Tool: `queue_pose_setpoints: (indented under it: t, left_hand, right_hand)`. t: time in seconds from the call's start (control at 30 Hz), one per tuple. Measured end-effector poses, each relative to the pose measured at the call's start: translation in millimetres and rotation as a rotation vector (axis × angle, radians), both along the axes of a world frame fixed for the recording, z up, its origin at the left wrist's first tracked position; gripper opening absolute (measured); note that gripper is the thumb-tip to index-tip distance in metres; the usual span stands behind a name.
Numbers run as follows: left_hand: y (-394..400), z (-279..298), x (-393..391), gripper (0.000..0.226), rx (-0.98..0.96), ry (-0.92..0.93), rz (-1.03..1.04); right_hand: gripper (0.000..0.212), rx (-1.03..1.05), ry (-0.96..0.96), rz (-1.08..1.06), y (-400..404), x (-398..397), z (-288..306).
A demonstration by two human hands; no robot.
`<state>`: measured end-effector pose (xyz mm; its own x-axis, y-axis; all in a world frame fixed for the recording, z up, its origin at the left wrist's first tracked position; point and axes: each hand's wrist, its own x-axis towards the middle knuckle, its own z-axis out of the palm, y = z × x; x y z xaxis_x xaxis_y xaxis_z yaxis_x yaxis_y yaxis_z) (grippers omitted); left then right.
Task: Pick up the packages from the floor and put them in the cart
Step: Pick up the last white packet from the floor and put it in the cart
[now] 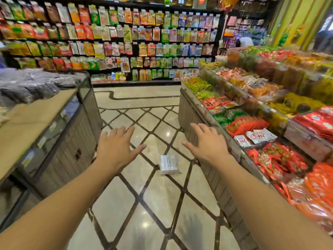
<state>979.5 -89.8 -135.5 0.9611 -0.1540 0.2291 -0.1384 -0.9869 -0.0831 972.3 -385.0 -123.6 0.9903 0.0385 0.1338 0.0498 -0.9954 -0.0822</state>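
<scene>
A small white package [169,164] with dark printed lines lies on the tiled floor [156,204] in the middle of the aisle. My left hand [116,147] is stretched forward above the floor, to the left of the package, fingers spread, holding nothing. My right hand [207,143] reaches out to the right of the package, also spread and empty. Both hands hover apart from the package. A second pale item shows behind my left hand's fingers, too hidden to identify. No cart is in view.
A counter with grey bagged goods [36,85] borders the aisle on the left. A display bin of red, green and orange snack packs [261,127] borders it on the right. A wall of hanging snack bags [117,38] closes the far end.
</scene>
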Motion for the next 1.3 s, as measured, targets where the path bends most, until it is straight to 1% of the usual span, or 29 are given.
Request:
queue_pose_setpoints:
  t: [0.13, 0.27, 0.33, 0.57, 0.63, 0.73, 0.8, 0.87, 1.0, 1.13, 1.2, 1.27, 1.3]
  left_hand:
    - [-5.0, 0.5, 97.3, 0.100, 0.007, 0.043, -0.012]
    - [-15.8, -4.5, 191.8, 0.089, -0.014, 0.078, -0.037]
    - [-23.1, -13.3, 236.8, 0.088, 0.005, 0.085, -0.051]
    - [-57.1, -56.5, 411.5, 0.092, 0.087, 0.141, -0.054]
    - [-68.0, -71.1, 461.8, 0.096, 0.082, 0.204, -0.034]
    - [-81.8, -98.7, 534.0, 0.103, 0.100, 0.263, -0.040]
    - [-90.2, -121.7, 578.3, 0.106, 0.111, 0.309, -0.045]
    - [-95.5, -153.1, 615.7, 0.107, 0.083, 0.357, -0.032]
    - [-99.3, -230.5, 663.2, 0.102, 0.045, 0.478, -0.014]
    - [-100.2, -329.7, 696.4, 0.110, 0.000, 0.578, 0.010]
    - [-100.8, -392.2, 708.6, 0.113, -0.014, 0.628, 0.037]
    - [-103.1, -455.5, 718.6, 0.111, -0.008, 0.684, 0.045]
    - [-104.1, -487.6, 722.0, 0.107, -0.002, 0.723, 0.042]
  right_hand:
    - [0.082, 0.029, 0.004, -0.028, 0.0, 94.7, 4.5]
    - [0.083, 0.034, 0.027, -0.042, -6.8, 183.9, -5.5]
    - [0.083, 0.043, 0.042, -0.050, -11.4, 228.6, -15.5]
    - [0.082, 0.083, 0.084, -0.046, -37.1, 411.7, -67.8]
    - [0.079, 0.121, 0.101, -0.049, -45.1, 470.3, -83.9]
    - [0.082, 0.167, 0.151, -0.058, -52.7, 553.6, -117.4]
    - [0.083, 0.184, 0.189, -0.056, -56.1, 601.5, -149.8]
    - [0.082, 0.224, 0.213, -0.077, -58.7, 638.3, -190.2]
    - [0.081, 0.332, 0.341, -0.178, -66.7, 686.4, -277.9]
    - [0.082, 0.414, 0.457, -0.290, -71.7, 707.9, -378.5]
    - [0.084, 0.429, 0.501, -0.353, -71.0, 708.3, -438.6]
    - [0.084, 0.427, 0.556, -0.404, -70.3, 706.2, -503.3]
    - [0.085, 0.428, 0.594, -0.419, -69.4, 703.7, -536.9]
